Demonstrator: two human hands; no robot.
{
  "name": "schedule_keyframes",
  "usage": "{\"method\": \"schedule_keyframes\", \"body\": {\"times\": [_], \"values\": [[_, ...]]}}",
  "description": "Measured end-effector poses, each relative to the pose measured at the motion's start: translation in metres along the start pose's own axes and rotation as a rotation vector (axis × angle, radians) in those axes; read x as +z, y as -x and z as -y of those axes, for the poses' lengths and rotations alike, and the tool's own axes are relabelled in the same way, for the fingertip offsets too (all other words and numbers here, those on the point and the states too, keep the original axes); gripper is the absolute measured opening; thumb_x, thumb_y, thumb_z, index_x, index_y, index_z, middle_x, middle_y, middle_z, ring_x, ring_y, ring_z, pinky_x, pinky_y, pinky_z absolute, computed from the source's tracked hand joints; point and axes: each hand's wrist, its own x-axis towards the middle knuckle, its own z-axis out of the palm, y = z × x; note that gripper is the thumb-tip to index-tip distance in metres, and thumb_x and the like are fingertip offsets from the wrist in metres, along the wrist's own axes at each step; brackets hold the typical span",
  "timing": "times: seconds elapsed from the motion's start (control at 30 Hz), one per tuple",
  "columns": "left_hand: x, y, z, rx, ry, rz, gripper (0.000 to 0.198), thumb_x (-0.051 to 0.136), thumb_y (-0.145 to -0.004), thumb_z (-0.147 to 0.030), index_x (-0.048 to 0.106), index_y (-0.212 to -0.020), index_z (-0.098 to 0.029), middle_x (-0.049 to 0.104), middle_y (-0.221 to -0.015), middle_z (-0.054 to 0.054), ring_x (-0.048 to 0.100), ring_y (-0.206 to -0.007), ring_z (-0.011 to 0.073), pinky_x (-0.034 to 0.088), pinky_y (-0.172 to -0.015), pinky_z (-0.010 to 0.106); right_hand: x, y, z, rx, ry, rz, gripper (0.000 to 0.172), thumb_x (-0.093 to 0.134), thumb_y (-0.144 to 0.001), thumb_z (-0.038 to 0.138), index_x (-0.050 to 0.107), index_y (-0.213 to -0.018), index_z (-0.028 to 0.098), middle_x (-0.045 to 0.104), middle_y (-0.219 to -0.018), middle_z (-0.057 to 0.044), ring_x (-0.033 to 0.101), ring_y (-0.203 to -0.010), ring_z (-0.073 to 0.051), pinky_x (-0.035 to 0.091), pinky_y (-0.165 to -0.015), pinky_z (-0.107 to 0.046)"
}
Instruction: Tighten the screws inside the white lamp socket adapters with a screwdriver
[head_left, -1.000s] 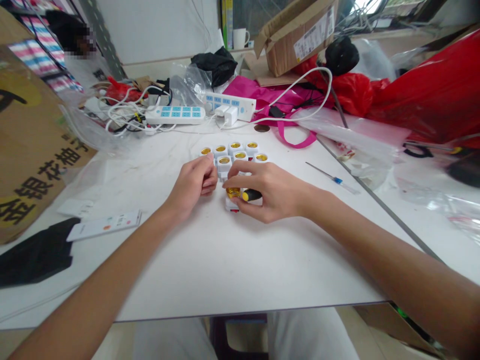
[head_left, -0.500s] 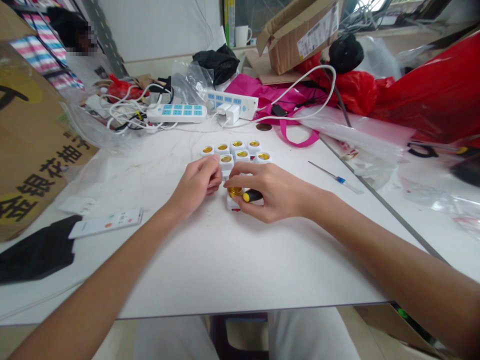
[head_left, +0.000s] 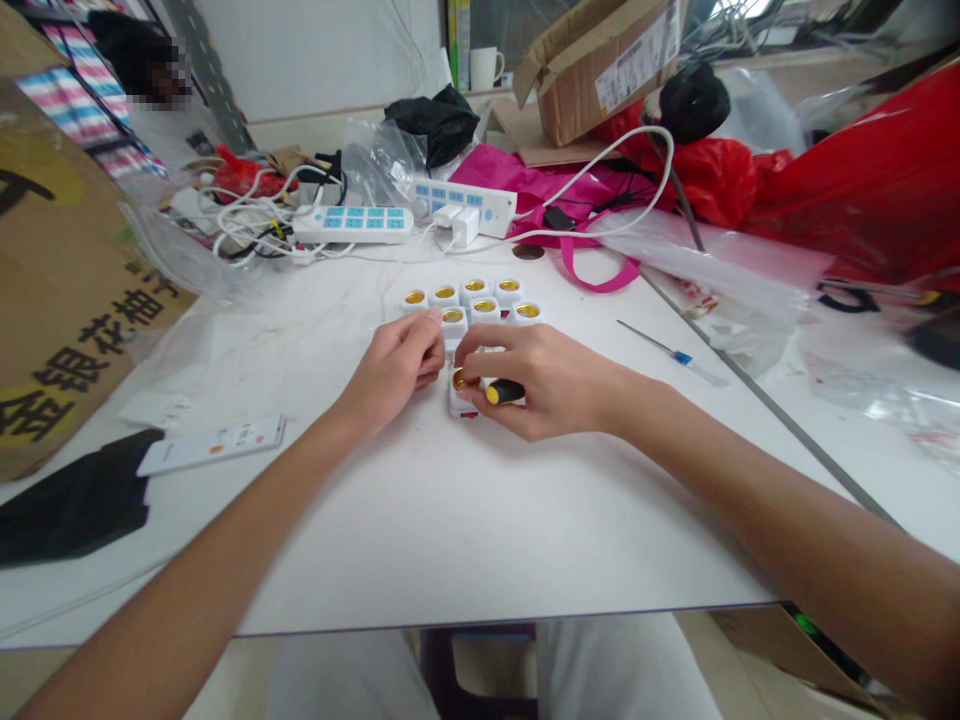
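My right hand (head_left: 529, 380) is curled round a screwdriver (head_left: 504, 391) with a black handle and yellow end, held crosswise in the palm. Its thumb and fingertips also touch a white lamp socket (head_left: 457, 400) with a gold threaded inside and a bit of red at its front. My left hand (head_left: 397, 368) is closed just left of that socket; whatever its fingers hold, if anything, is hidden. Behind both hands stand several more white sockets (head_left: 484, 308) in rows, their gold openings facing up.
A thin metal shaft with a blue tip (head_left: 681, 357) lies at right. Power strips (head_left: 360, 225) and tangled white cables (head_left: 247, 215) are at the back, beside a pink bag (head_left: 600, 270). A large carton (head_left: 67, 300) stands at left, near a white box (head_left: 214, 445).
The front socket has shifted slightly left, and its gold part shows less, lower under the right fingertips. Both hands stay almost in place.
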Motion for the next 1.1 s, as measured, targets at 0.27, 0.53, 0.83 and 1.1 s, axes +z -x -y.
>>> {"method": "schedule_keyframes", "body": {"times": [0.27, 0.53, 0.83, 1.1], "values": [[-0.0001, 0.0003, 0.0021, -0.001, 0.002, -0.007, 0.059, 0.061, -0.111, -0.054, 0.042, -0.065, -0.022, 0.039, -0.058, -0.005, 0.033, -0.050, 0.0090, 0.028, -0.048, 0.023, 0.0032, 0.0000, -0.0021, 0.008, 0.055, -0.015, 0.025, 0.065, -0.109, 0.035, 0.079, -0.097, 0.017, 0.078, -0.115, -0.014, 0.064, -0.077, -0.018, 0.046, -0.075, -0.034], [0.0000, 0.0004, 0.0040, 0.016, 0.005, -0.017, 0.057, 0.064, -0.109, -0.057, 0.044, -0.070, -0.022, 0.041, -0.060, -0.005, 0.036, -0.051, 0.0090, 0.030, -0.049, 0.024, 0.0060, 0.0009, -0.0020, 0.014, 0.088, 0.003, 0.028, 0.069, -0.109, 0.039, 0.081, -0.102, 0.016, 0.079, -0.122, -0.015, 0.067, -0.078, -0.019, 0.047, -0.075, -0.035], [0.0004, 0.0008, 0.0038, -0.035, 0.064, -0.010, 0.059, 0.080, -0.096, -0.070, 0.051, -0.077, -0.022, 0.035, -0.061, -0.009, 0.030, -0.050, 0.0076, 0.026, -0.046, 0.022, 0.0072, 0.0007, -0.0021, -0.001, 0.076, 0.014, 0.027, 0.067, -0.111, 0.036, 0.083, -0.112, 0.015, 0.078, -0.124, -0.016, 0.072, -0.089, -0.024, 0.051, -0.080, -0.038], [0.0000, 0.0003, 0.0064, 0.016, -0.005, 0.008, 0.050, 0.081, -0.097, -0.065, 0.069, -0.082, -0.019, 0.045, -0.060, -0.006, 0.038, -0.052, 0.0091, 0.031, -0.046, 0.023, 0.0061, 0.0003, -0.0017, -0.013, 0.100, 0.030, 0.024, 0.063, -0.109, 0.026, 0.081, -0.119, 0.015, 0.075, -0.127, -0.018, 0.070, -0.089, -0.023, 0.048, -0.078, -0.036]]}}
